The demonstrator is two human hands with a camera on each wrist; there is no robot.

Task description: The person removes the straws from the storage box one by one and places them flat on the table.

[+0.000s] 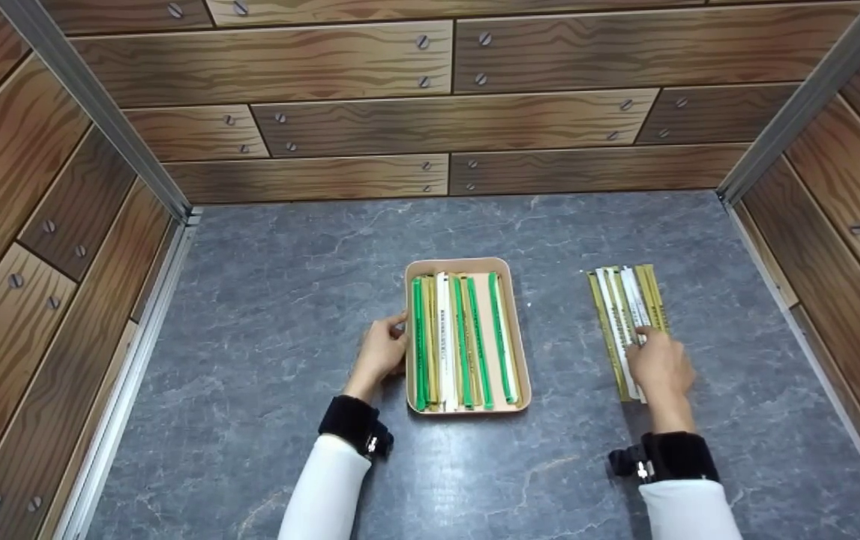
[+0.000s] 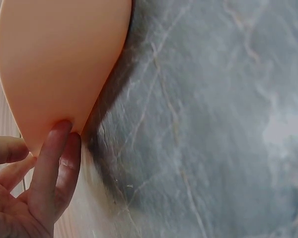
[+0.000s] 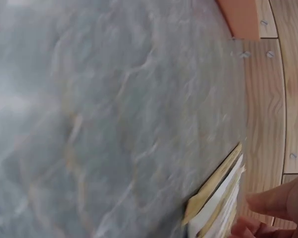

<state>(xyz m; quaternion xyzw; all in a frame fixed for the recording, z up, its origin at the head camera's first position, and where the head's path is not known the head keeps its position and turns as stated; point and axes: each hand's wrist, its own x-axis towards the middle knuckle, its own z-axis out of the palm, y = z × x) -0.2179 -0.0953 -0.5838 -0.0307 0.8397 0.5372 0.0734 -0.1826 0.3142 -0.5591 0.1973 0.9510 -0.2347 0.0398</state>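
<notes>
While the tray is steadied at its left rim by the left hand, fingers resting straight, loose sachet sticks on the tabletop are pinched by the right hand. Being light, thin and probably slippery, they are best taken mid-length. Farther off, wood-grain walls are seen; nothing obstructs.

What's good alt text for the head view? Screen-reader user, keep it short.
A person's left hand rests against the left rim of a beige tray holding green, white and gold sticks, while the right hand rests on a loose row of gold and white sticks to the tray's right. Everything sits on a grey marbled tabletop boxed in by wood-pattern walls.
</notes>
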